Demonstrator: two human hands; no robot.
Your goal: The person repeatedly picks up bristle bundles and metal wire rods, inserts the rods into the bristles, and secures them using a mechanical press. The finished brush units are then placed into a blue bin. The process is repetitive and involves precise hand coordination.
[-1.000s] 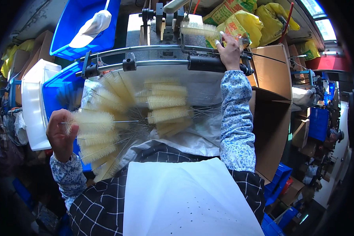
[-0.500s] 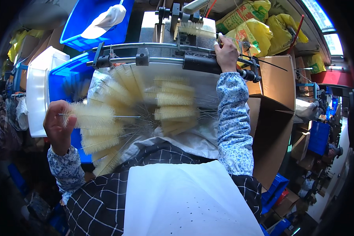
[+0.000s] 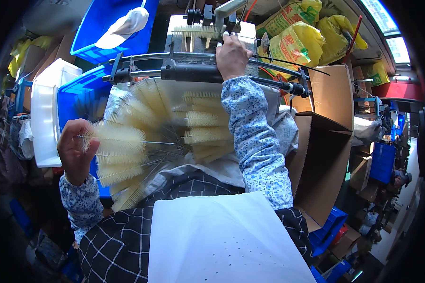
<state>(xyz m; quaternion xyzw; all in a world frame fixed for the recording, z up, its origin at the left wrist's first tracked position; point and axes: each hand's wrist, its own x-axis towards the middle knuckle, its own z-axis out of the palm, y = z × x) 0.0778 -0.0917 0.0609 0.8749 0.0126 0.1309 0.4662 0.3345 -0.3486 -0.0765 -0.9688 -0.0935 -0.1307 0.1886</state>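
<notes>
Head view showed the left hand [image 3: 75,153] at centre left, its grip clenched on the tip of one brush [image 3: 115,139] in a fan of pale brushes [image 3: 174,132] spread across the frame's middle. At upper centre the right hand [image 3: 232,56] grasped the black bar [image 3: 189,73] of a machine [image 3: 208,28], with blue bins [image 3: 104,28] at upper left.

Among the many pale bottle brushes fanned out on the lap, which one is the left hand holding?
The left hand holds the leftmost brush, pointing sideways, bristle head beside the fingers; the other brushes lie untouched.
</notes>
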